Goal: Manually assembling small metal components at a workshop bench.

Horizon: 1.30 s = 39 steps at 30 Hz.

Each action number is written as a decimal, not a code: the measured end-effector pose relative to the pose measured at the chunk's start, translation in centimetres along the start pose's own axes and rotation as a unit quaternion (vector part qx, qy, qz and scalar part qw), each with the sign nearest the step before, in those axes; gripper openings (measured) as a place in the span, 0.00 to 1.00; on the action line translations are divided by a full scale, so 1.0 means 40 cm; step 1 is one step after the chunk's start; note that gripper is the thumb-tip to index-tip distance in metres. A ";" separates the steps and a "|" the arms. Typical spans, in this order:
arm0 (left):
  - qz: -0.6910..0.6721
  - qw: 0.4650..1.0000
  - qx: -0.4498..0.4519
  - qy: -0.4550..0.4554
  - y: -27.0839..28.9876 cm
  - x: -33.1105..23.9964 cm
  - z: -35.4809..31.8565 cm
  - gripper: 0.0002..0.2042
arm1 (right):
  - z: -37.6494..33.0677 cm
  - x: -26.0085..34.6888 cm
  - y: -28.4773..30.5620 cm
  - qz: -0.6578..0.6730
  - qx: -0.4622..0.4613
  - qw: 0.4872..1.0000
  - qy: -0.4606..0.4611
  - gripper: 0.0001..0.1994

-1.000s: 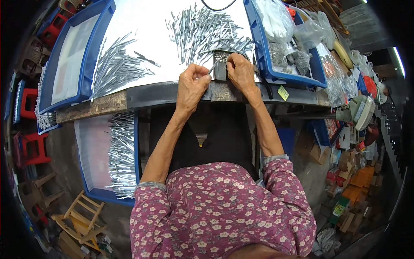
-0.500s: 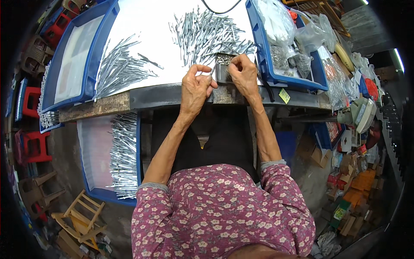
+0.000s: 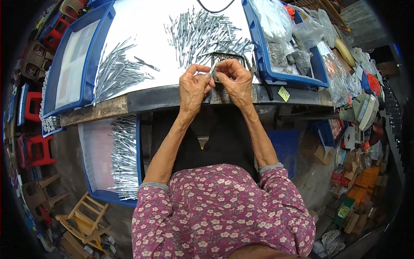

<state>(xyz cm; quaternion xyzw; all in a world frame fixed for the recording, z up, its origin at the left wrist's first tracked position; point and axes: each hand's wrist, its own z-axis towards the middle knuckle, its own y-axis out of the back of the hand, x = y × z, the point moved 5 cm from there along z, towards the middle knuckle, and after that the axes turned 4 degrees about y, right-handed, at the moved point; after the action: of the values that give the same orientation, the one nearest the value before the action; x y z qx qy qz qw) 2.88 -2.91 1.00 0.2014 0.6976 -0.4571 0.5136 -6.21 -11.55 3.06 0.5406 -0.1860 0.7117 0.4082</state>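
From my end: bench (image 3: 157, 98), big right heap (image 3: 200, 34) of strips, smaller left heap (image 3: 118, 71); looks midway, plenty left. Left hand (image 3: 192, 90) pinches one strip (image 3: 213, 67) near bench's front edge; right hand (image 3: 238, 84) meets it, grip can't tell.

The tabletop (image 3: 148, 28) glares white, the floor (image 3: 123, 221) dim, edges warped.

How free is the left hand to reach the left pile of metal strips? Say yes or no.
Probably yes: only white tabletop shows between the left pile of metal strips and the left hand, though its fingertips seem to pinch a slim piece that may need setting down first.
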 end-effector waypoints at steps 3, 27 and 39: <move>0.007 1.000 -0.001 0.000 -0.004 0.003 0.003 0.05 | -0.001 0.000 0.004 0.005 -0.005 1.000 -0.006 0.08; 0.043 0.999 0.027 -0.005 -0.011 -0.017 0.016 0.04 | 0.022 -0.011 0.024 0.144 0.018 0.987 -0.065 0.15; 0.222 0.961 -0.110 -0.127 -0.037 -0.031 0.011 0.04 | 0.016 -0.015 -0.004 0.119 -0.054 0.990 -0.054 0.16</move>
<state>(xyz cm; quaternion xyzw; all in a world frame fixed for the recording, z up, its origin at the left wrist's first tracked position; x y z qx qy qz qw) 2.52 -3.79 2.73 0.2334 0.6108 -0.2736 0.7054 -5.65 -12.13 2.68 0.5295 -0.3087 0.7141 0.3382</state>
